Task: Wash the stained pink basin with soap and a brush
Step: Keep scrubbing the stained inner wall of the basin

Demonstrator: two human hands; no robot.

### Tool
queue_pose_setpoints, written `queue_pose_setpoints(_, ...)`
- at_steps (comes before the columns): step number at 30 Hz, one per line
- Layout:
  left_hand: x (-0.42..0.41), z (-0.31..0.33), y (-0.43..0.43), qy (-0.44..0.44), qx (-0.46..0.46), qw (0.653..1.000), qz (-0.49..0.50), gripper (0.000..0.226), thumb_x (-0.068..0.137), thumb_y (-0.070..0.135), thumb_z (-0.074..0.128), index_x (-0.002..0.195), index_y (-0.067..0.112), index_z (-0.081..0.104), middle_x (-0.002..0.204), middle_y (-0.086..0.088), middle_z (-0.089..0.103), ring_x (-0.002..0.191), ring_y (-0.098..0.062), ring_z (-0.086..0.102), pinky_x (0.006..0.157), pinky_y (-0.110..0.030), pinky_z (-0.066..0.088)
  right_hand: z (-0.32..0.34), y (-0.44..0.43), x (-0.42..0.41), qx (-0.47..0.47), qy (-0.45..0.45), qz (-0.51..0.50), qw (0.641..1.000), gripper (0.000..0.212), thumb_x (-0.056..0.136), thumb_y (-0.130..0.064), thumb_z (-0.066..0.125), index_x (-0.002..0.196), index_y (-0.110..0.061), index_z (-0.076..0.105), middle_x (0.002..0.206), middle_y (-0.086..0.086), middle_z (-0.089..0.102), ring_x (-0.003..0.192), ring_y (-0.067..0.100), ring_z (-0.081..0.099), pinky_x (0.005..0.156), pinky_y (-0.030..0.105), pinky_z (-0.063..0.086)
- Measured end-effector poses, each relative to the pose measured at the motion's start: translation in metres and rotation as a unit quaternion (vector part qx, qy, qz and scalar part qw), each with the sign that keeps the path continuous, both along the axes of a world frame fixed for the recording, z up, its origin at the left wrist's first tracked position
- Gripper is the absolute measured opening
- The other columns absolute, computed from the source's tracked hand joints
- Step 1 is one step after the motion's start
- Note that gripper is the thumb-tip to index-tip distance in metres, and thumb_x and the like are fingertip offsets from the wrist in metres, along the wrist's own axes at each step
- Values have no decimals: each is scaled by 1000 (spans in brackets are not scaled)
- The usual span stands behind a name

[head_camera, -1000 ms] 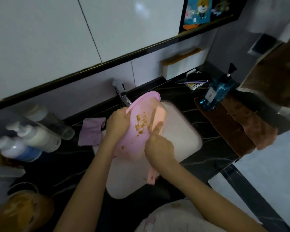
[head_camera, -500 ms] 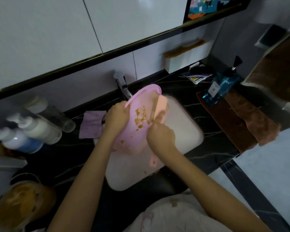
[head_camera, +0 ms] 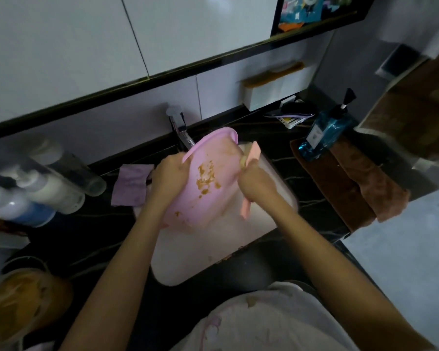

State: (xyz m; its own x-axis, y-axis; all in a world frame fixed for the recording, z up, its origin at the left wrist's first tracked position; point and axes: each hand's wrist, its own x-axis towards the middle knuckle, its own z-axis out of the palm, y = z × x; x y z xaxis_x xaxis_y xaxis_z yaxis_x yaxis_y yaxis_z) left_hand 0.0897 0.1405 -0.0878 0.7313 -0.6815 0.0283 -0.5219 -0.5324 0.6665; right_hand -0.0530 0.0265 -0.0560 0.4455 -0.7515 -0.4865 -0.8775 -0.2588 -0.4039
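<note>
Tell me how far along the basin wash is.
Set up: left hand grips the rim of the pink basin, tilted over the sink; right hand grips the brush. In hand: brush head sits at the basin's right rim. Left: brown stains across the middle; no suds visible.

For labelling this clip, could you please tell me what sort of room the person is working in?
Probably a home bathroom vanity: a white sink set in a dark marbled counter under a faucet, white pump bottles at the left, a blue pump bottle and brown towels at the right.

Forearms outstretched — left hand point(head_camera: 171, 173) curled on basin point(head_camera: 208, 206) rim; right hand point(head_camera: 256, 179) fisted round brush point(head_camera: 253, 152)
</note>
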Motion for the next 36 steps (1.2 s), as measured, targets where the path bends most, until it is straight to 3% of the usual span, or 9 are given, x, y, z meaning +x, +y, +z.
queue_pose_setpoints(4, 10, 3, -2, 14, -8, 1000, 20, 42, 97, 31, 39, 57, 19, 44, 59, 4, 50, 60, -18, 49, 52, -26, 31, -3, 73, -32, -61, -13, 149, 987, 72, 98, -18, 36, 147, -4, -16, 101, 14, 64, 81, 27, 61, 66, 33, 41)
queue_pose_setpoints(7, 8, 6, -3, 19, -19, 999, 25, 35, 86, 36, 36, 57, 18, 44, 58, 3, 51, 60, -20, 50, 53, -28, 33, -11, 83, -21, -150, 21, 195, 969, 79, 98, -18, 40, 144, -2, -22, 84, 7, 64, 50, 17, 40, 47, 28, 28)
queue_pose_setpoints(9, -1, 6, 0, -3, -38, 999, 39, 26, 80, 33, 38, 61, 17, 46, 59, 1, 51, 61, -22, 51, 54, -30, 35, -7, 80, -14, -192, 34, 203, 960, 77, 98, -17, 39, 145, -1, -21, 61, 1, 46, 44, 13, 28, 43, 27, 17)
queue_pose_setpoints(14, -27, -24, 47, -165, -111, 976, 94, 18, 88, 11, 57, 99, 4, 68, 76, -8, 66, 65, -15, 55, 58, -23, 38, -10, 66, -13, -254, 50, 181, 949, 80, 90, -17, 50, 148, 3, -2, 46, -1, 31, 37, 12, 22, 39, 24, 13)
queue_pose_setpoints(17, -34, -48, 73, -132, -69, 982, 119, 22, 93, 15, 51, 90, 2, 68, 69, -11, 64, 60, -20, 56, 54, -22, 32, -20, 46, -16, -240, 23, 172, 955, 76, 96, -13, 39, 146, 2, -15, 68, 2, 57, 53, 16, 49, 48, 27, 27)
queue_pose_setpoints(20, -40, -52, 80, -115, -35, 989, 91, 45, 94, 32, 39, 67, 2, 59, 57, -12, 59, 51, -17, 46, 44, -21, 24, -19, 27, -19, -225, -7, 171, 959, 73, 98, -17, 35, 147, -6, -17, 68, 2, 52, 49, 13, 39, 46, 26, 24)
queue_pose_setpoints(26, -47, -21, 42, -20, -62, 996, 60, 43, 94, 35, 43, 59, 10, 48, 50, -4, 47, 51, -17, 43, 46, -26, 25, -5, -25, -15, 7, -127, 24, 992, 54, 100, -28, 28, 151, -29, 10, 105, 7, 55, 87, 28, 64, 81, 45, 53)
queue_pose_setpoints(30, -53, -12, 16, 84, -66, 992, 66, 46, 95, 26, 51, 51, 26, 36, 48, 4, 37, 48, -12, 35, 46, -24, 26, -3, -19, -26, 14, -138, 34, 990, 51, 102, -28, 29, 150, -30, 13, 79, -3, 47, 73, 21, 59, 70, 40, 52)
queue_pose_setpoints(36, -49, -17, 1, 84, -41, 990, 106, 52, 94, 27, 52, 45, 24, 35, 48, 1, 42, 54, -21, 44, 49, -28, 26, -15, 61, -78, -15, -160, 137, 977, 59, 102, -32, 22, 146, -36, -17, 71, 3, 55, 64, 22, 56, 58, 32, 40)
